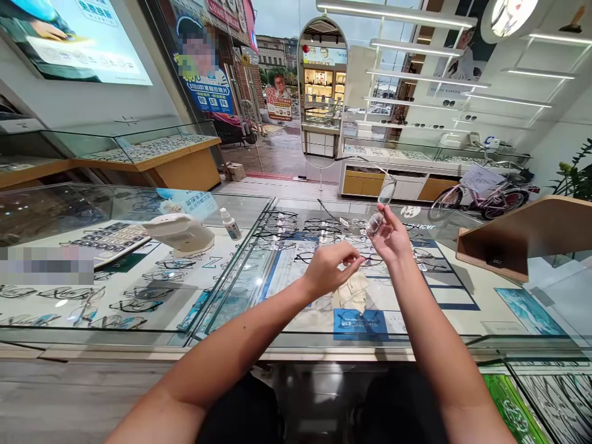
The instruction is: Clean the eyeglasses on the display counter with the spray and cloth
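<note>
My right hand (393, 237) is raised over the glass counter, its fingers closed on a pair of eyeglasses (386, 192). The glasses are tilted on edge, with one lens above my fingertips and the other beside them. To their left, my left hand (335, 266) is bent at the wrist with fingers curled and thumb against them; what it pinches, if anything, is too small to make out. A crumpled cream cloth (352, 295) shows just beneath my left hand; whether it touches the fingers I cannot tell. A blue printed card (359, 325) lies below the cloth.
Rows of spectacle frames (276, 227) fill the display around my hands. Leftward stand a white spray bottle (230, 224) and a white device (179, 233). A wooden stand (522, 231) is at the right. Beyond the counter are an oval mirror (322, 92) and a bicycle (483, 190).
</note>
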Available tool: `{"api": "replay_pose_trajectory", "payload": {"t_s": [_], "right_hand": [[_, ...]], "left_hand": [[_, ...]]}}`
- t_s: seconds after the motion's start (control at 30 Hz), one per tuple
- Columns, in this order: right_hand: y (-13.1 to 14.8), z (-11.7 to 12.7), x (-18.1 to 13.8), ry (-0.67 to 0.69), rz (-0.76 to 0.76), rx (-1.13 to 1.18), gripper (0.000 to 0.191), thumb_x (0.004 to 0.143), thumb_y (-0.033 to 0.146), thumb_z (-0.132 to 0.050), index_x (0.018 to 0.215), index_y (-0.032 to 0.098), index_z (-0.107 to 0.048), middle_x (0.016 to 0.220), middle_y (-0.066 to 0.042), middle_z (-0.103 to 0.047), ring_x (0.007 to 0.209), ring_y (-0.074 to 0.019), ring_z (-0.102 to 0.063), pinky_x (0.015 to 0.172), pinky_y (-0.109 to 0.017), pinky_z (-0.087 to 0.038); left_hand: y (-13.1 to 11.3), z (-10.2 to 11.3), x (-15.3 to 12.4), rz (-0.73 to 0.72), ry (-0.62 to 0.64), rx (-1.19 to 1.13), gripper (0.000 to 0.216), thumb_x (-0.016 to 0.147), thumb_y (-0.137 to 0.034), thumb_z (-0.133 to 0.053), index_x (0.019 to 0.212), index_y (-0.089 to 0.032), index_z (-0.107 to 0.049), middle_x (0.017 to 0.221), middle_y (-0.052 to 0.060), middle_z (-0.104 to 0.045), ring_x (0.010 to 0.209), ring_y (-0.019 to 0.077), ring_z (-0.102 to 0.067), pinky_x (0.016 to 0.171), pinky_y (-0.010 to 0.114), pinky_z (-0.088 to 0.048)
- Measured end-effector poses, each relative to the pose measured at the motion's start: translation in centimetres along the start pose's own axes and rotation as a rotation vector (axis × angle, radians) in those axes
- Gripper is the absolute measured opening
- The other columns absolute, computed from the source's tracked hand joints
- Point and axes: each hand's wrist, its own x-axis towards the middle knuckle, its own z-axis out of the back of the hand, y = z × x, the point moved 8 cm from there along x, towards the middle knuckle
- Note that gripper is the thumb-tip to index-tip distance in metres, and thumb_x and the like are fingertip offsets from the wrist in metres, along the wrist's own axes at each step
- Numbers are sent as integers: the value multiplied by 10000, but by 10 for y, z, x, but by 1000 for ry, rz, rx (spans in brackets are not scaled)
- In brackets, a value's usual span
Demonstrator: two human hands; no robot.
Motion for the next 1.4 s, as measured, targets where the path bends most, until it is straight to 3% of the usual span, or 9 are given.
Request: {"api": "replay_pose_trajectory", "payload": {"t_s": [0.07, 0.13, 0.27, 0.43, 0.57, 0.77, 1.0, 1.2, 1.4], "right_hand": [[-2, -1, -3, -22, 15, 0, 317, 719, 358, -976, 969, 257, -808, 793, 55, -715, 680, -88, -615, 567, -224, -463], [-8, -4, -7, -19, 23, -28, 360, 685, 377, -995, 974, 262, -815, 828, 53, -727, 690, -87, -592, 557, -230, -429], [-24, -7, -12, -14, 23, -108, 364, 710, 440, -967, 1009, 292, -820, 907, 38, -753, 738, -115, -576, 602, -264, -412], [-35, -9, -16, 2, 45, -219, 365, 766, 533, -916, 1031, 311, -801, 921, 21, -763, 789, -157, -602, 684, -307, -423], [-30, -22, -26, 63, 109, -310, 454, 797, 656, -865, 1075, 300, -822, 941, -1, -739, 810, -154, -586, 681, -302, -398], [20, -25, -53, -48, 657, -517, 273, 913, 497, -748, 812, 247, -793, 712, 2, -572, 694, -167, -443, 696, -328, -383], [80, -48, -93, -153, 1130, -762, 159, 979, 348, -647, 890, 243, -727, 926, -34, -653, 874, -214, -568, 832, -363, -426], [125, -124, -146, 66, 1372, -871, 125, 984, 297, -665, 888, 249, -728, 894, -33, -653, 904, -224, -588, 843, -394, -453], [169, -147, -184, 75, 1466, -887, 151, 1008, 302, -666, 1108, 298, -779, 1073, -46, -677, 1002, -246, -655, 868, -413, -504]], "left_hand": [[-5, 22, 0, -44, -242, 124, 65, 1031, -258, -688, 1041, -199, -711, 873, 36, -726, 780, 159, -656, 765, 307, -534], [-8, 34, 0, -77, -356, 275, 142, 1006, -228, -719, 1145, -209, -736, 1023, 83, -763, 991, 217, -697, 921, 378, -560], [-4, 29, 6, -129, -276, 365, 237, 994, -223, -741, 1229, -252, -763, 1168, 73, -815, 1228, 273, -688, 1072, 453, -511], [3, 30, 5, -156, -252, 278, 180, 1015, -201, -697, 1126, -285, -812, 1036, 33, -849, 1087, 233, -757, 987, 418, -555], [8, 51, 8, -75, -319, 171, 181, 1034, -244, -667, 1073, -291, -837, 1008, 54, -844, 960, 204, -775, 882, 378, -596], [23, 101, 12, 162, -619, 15, 179, 985, -394, -767, 1022, -251, -869, 947, 71, -819, 892, 190, -750, 847, 349, -606], [49, 126, 36, 424, -614, -531, 431, 712, -554, -972, 893, -181, -855, 794, 46, -787, 697, 131, -696, 715, 276, -590], [22, 164, 84, 270, -562, -523, 374, 696, -524, -993, 891, -230, -868, 846, 51, -816, 790, 148, -753, 770, 282, -636], [0, 172, 116, 125, -425, -534, 296, 734, -470, -989, 897, -254, -869, 868, 40, -801, 823, 160, -776, 779, 298, -659]]}}
